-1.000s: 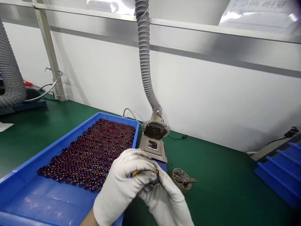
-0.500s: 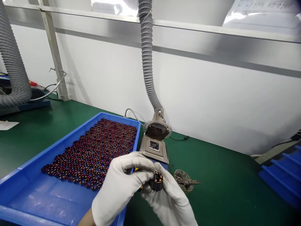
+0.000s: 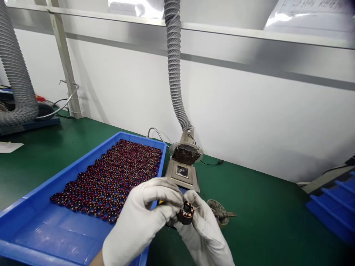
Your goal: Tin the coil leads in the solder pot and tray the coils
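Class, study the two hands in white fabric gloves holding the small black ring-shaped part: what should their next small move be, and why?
Probably a slight turn of the ring-shaped part: the left hand and the right hand both have fingers at its sides, and copper-coloured spots sit around its upward-facing opening, so turning it would likely bring other spots nearer the fingertips.

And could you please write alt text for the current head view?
A white-gloved left hand and right hand hold a small black ring over a green bench. A blue tray of dark rings lies to the left; a grey hose hangs behind.
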The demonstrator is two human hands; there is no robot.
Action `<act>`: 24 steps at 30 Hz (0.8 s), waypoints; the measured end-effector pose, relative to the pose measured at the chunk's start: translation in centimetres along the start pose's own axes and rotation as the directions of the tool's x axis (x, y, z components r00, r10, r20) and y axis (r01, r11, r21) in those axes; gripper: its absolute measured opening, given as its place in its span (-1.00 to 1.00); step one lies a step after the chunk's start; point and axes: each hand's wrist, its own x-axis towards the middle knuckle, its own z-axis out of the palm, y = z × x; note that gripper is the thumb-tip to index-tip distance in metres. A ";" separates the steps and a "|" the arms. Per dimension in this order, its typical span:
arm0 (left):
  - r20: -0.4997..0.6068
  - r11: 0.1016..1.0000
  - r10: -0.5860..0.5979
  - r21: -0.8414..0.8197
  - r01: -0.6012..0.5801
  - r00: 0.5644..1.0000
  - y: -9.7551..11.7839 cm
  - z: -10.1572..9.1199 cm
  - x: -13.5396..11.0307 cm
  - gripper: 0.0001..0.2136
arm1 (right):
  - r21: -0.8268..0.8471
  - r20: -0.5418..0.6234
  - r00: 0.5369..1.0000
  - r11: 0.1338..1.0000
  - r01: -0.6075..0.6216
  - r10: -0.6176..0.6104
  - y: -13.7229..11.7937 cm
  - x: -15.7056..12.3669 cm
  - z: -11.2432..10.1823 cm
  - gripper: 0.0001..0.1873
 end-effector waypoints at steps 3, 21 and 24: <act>-0.146 0.998 0.017 -0.050 -0.024 0.989 0.1 -1.0 -0.4 -0.85 | -0.245 -0.021 0.964 0.936 0.251 -0.263 0.1 0.0 -0.3 -0.74; -0.086 0.896 -0.330 -0.340 0.284 0.940 -1.2 0.9 0.9 -0.79 | -0.790 0.303 0.428 0.027 0.613 -0.851 1.1 -1.0 1.7 -0.66; -0.132 0.899 -0.337 -0.340 0.277 0.932 -1.3 1.3 0.7 -0.87 | -0.781 0.321 0.432 0.022 0.624 -0.843 1.1 -1.0 1.9 -0.68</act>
